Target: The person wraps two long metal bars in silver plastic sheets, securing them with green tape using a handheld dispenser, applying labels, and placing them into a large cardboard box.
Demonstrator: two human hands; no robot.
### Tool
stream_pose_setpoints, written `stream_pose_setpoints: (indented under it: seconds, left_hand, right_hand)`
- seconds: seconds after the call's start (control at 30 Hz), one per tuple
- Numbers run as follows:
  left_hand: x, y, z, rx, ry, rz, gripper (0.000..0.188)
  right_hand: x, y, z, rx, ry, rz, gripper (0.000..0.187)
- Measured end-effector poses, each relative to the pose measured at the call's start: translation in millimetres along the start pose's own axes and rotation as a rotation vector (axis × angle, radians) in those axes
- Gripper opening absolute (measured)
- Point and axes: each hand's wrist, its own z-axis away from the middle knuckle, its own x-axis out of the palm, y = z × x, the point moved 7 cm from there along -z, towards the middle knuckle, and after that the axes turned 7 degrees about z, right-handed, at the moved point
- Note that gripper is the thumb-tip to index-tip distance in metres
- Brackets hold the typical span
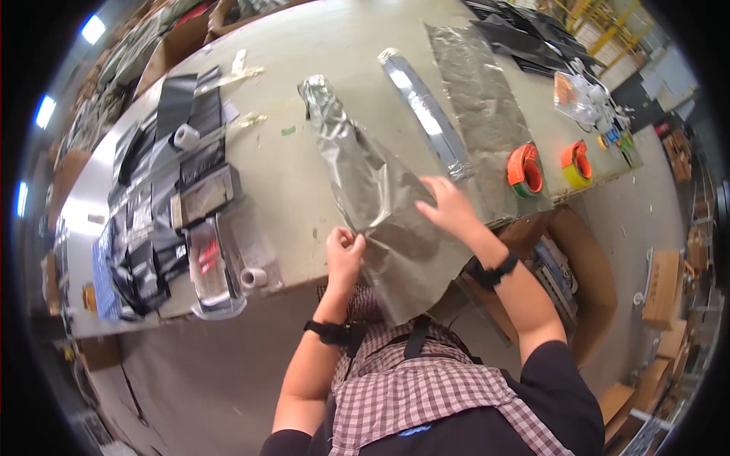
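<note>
A crinkled silvery-grey sheet point(388, 197) lies lengthwise on the table, bunched narrow at its far end and wider toward me. Its near end hangs over the table's front edge against my apron. My left hand point(344, 254) pinches the sheet's left edge between thumb and fingers. Over the sheet's right side is my right hand point(450, 211), fingers stretched out and thumb apart; whether its fingertips press on the material is hard to tell. To the right of the sheet rests a long, flat, shiny grey strip point(427, 114), wrapped in what looks like clear film.
Farther right, another grey sheet point(487, 99) lies flat near two orange tape rolls point(525, 170). Black flat pieces point(179, 106), a white roll point(254, 277) and an open box point(205, 199) crowd the left side. Below the right edge stands a cardboard box point(589, 281).
</note>
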Motion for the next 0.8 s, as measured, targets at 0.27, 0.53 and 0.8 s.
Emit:
stream_pose_setpoints:
  seconds: [0.27, 0.53, 0.8]
  left_hand:
    - [6.0, -10.9, 96.7, -0.203, -0.018, 0.436, 0.079]
    - [-109.7, -9.4, 111.8, 0.236, 0.069, -0.541, 0.059]
    - [-13.1, 19.3, 64.6, 1.019, -0.180, -1.380, 0.051]
  right_hand:
    - [56.1, 34.4, 102.4, 0.201, -0.200, -0.375, 0.014]
    - [-8.0, 35.2, 92.0, -0.467, 0.268, 0.276, 0.046]
    - [39.3, -16.5, 33.4, -0.845, -0.265, 0.370, 0.068]
